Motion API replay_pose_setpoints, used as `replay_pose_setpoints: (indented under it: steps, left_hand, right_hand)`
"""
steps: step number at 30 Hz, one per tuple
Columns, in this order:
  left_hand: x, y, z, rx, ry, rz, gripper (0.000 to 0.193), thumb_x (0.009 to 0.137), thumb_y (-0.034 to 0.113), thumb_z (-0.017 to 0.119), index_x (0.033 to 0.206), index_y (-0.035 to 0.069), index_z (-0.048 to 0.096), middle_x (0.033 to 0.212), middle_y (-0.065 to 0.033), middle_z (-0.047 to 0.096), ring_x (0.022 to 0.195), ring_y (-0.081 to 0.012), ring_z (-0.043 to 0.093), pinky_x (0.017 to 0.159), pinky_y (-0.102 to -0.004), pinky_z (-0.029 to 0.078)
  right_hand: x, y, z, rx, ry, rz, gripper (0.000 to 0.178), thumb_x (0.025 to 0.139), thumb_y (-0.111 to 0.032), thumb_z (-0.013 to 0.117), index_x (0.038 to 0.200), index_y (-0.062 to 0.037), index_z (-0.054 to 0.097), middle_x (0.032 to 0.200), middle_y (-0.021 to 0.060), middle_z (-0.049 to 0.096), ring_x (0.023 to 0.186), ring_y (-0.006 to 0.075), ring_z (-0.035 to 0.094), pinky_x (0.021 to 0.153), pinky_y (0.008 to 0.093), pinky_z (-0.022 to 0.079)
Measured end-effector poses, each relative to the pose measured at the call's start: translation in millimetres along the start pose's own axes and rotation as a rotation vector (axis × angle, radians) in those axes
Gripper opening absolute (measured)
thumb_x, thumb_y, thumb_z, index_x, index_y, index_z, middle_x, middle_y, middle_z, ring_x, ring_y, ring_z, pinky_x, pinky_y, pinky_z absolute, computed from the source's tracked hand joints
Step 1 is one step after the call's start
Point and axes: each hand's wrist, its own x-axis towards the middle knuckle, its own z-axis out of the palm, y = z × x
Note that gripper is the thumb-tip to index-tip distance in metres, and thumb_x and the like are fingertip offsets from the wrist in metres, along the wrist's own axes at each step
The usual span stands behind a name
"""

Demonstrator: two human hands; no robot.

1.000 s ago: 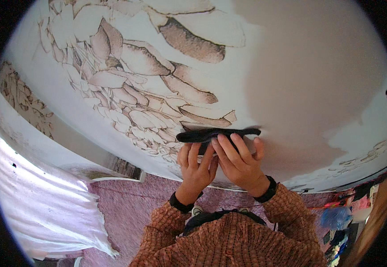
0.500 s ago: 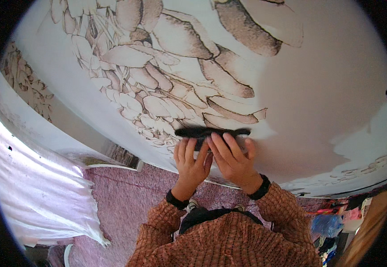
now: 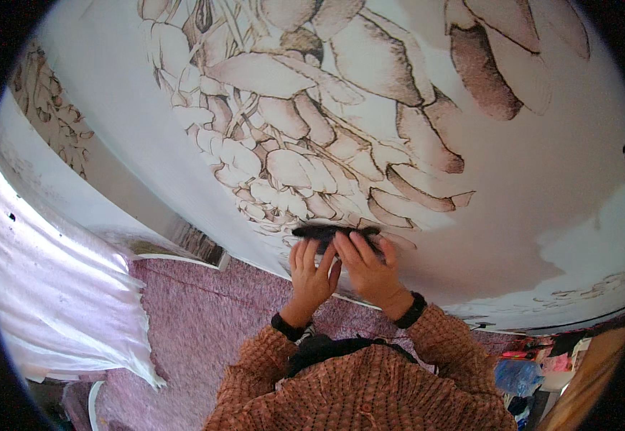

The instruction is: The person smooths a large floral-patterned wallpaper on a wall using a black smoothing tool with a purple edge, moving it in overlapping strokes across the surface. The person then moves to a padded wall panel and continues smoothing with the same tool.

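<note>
Both of my hands are raised side by side at the lower part of a large pale wall picture (image 3: 370,151) printed with brown-shaded, dark-outlined pods or leaves. A black, soft-looking cloth (image 3: 327,233) lies pressed against this surface under my fingers, its edges wavy and blurred. My left hand (image 3: 314,280) holds its left part, fingers pointing up. The fingertips of my right hand (image 3: 371,276) bear on its right part, with the thumb side close to the left hand. How far the fingers curl round the cloth is partly hidden.
A white sheet (image 3: 61,287) hangs at the left over a pinkish-purple carpet (image 3: 197,323). Another printed panel (image 3: 126,194) stands behind at the left. Blue plastic (image 3: 519,377) and mixed items lie at lower right, beside a brown wooden-looking edge (image 3: 592,381).
The printed picture has shifted right and down in view. The cloth looks more bunched, and my hands sit slightly lower, still together on it.
</note>
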Motion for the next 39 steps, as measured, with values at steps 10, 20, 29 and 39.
replay_pose_setpoints:
  steps: [10,20,29,39]
  left_hand:
    - [26,-14,-2,0.025,0.048,0.031,0.042,0.077,0.019,0.063,0.118,0.01,0.056,0.126,-0.017,0.04,0.118,-0.038,0.036,0.098,-0.0524,0.029]
    - [54,-23,-22,-0.021,0.074,-0.013,0.038,0.079,0.02,0.062,0.116,0.014,0.058,0.126,-0.0149,0.043,0.119,-0.0342,0.038,0.101,-0.05,0.025]
    - [69,-30,-30,-0.025,0.132,0.068,0.034,0.081,0.021,0.059,0.114,0.015,0.06,0.124,-0.0124,0.044,0.119,-0.0332,0.038,0.099,-0.0496,0.028]
    - [134,-37,-65,0.055,0.199,0.194,0.038,0.081,0.029,0.059,0.118,0.019,0.06,0.125,-0.0092,0.047,0.117,-0.0291,0.041,0.103,-0.0492,0.022]
  right_hand:
    - [28,2,-5,-0.085,0.097,0.037,0.031,0.086,-0.022,0.053,0.114,-0.0131,0.062,0.13,-0.0041,0.049,0.123,0.0158,0.04,0.105,0.047,0.019]
    - [56,0,-12,-0.043,0.119,0.074,0.031,0.084,-0.021,0.056,0.114,-0.0143,0.063,0.127,-0.0029,0.052,0.125,0.0185,0.038,0.108,0.0497,0.014]
    - [74,-3,-27,-0.079,0.143,0.128,0.028,0.085,-0.022,0.053,0.109,-0.0142,0.065,0.128,-0.0037,0.052,0.122,0.0165,0.042,0.105,0.049,0.018]
    - [118,19,-67,-0.086,0.244,0.14,0.032,0.079,-0.016,0.057,0.109,-0.0104,0.064,0.123,0.0029,0.055,0.121,0.0231,0.043,0.106,0.0528,0.012]
